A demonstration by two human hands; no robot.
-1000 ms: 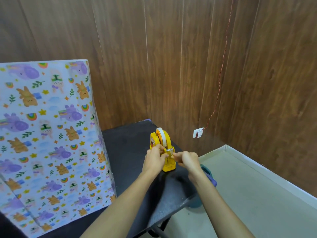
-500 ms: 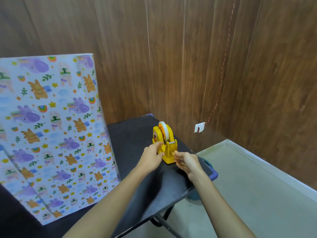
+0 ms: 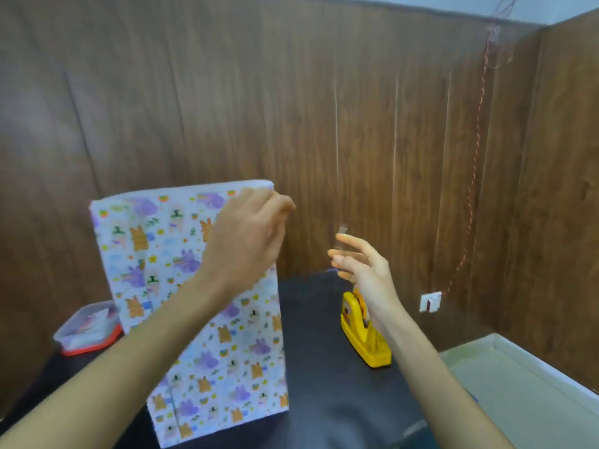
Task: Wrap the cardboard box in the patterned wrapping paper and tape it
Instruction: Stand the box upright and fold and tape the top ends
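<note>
The box wrapped in patterned paper [image 3: 227, 351] stands upright on the black table [image 3: 324, 400], left of centre. My left hand [image 3: 246, 234] is raised in front of its upper right corner with the fingers curled. The fingertips are hidden, so I cannot tell whether they grip the paper. To the right of the box, my right hand [image 3: 363, 270] is held up in the air. It pinches a short strip of clear tape [image 3: 342, 231] at its fingertips. The yellow tape dispenser [image 3: 359, 335] stands on the table below that hand.
A clear plastic container on a red lid [image 3: 87, 328] lies on the table behind the box at the left. Wood-panelled walls close in behind and to the right. A white socket [image 3: 430, 301] with a red cord sits on the wall. The table ends at the right above a pale floor [image 3: 518, 384].
Both hands have left the dispenser and risen. The right hand now carries a cut strip of tape. The left hand has moved up to the box's top right corner. The view has shifted left.
</note>
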